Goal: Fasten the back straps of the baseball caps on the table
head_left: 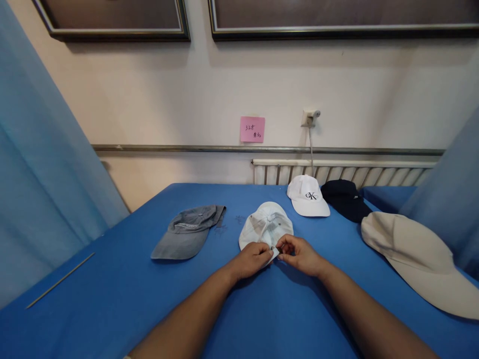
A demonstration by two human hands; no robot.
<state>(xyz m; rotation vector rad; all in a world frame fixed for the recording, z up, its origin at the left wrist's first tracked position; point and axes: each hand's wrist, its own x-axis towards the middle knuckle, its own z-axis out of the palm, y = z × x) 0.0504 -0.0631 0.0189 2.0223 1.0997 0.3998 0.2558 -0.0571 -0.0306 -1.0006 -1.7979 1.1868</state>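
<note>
A pale, whitish baseball cap [265, 223] lies on the blue-covered table, its back strap toward me. My left hand [252, 260] pinches the strap near its end. Close beside it, my right hand [297, 254] has its fingers closed at the strap's buckle, a small dark piece mostly hidden by the fingertips. To the left rests a grey baseball cap [187, 232] with its brim toward me. A white cap with black letters [307, 194] sits behind to the right.
A dark navy cap [344, 198] and a large beige cap [415, 254] lie at the right. On the left is a thin stick [60, 280]. Behind the blue table [123, 279] stand a radiator [374, 172] and a wall with a pink note [252, 129]. Blue curtains [45, 164] hang at both sides.
</note>
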